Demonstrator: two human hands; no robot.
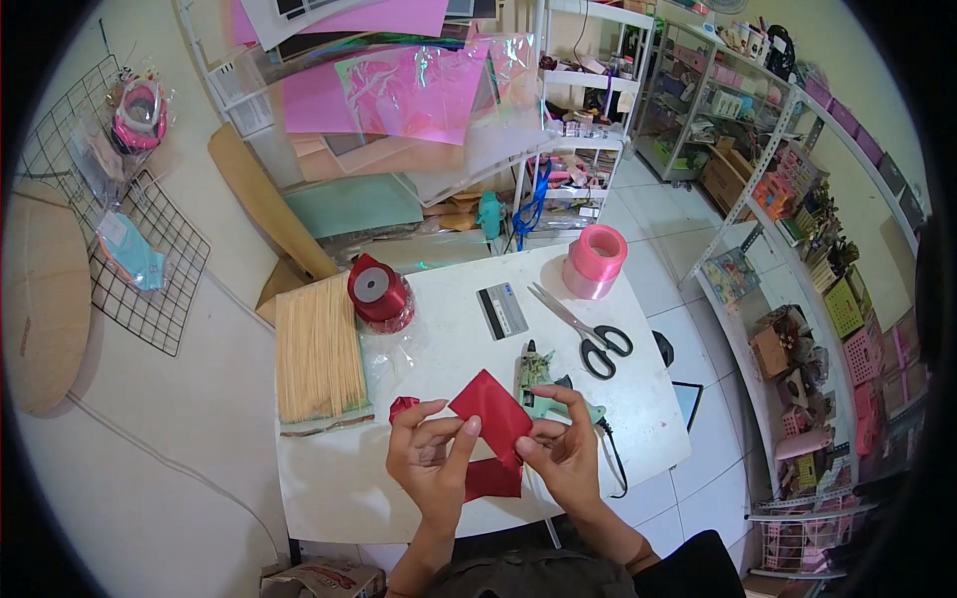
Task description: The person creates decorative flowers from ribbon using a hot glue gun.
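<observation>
Both of my hands hold a piece of red ribbon above the white table. My left hand pinches its lower left edge with thumb and fingers. My right hand pinches its lower right corner. The ribbon is folded into a diamond shape, one point up. Another flat red ribbon piece lies on the table under my hands. A small rolled red piece sits just left of my left hand.
On the table lie a bundle of wooden sticks, a red ribbon spool, a pink ribbon spool, black-handled scissors, a glue gun and a dark card. Shelves of craft goods stand at the right.
</observation>
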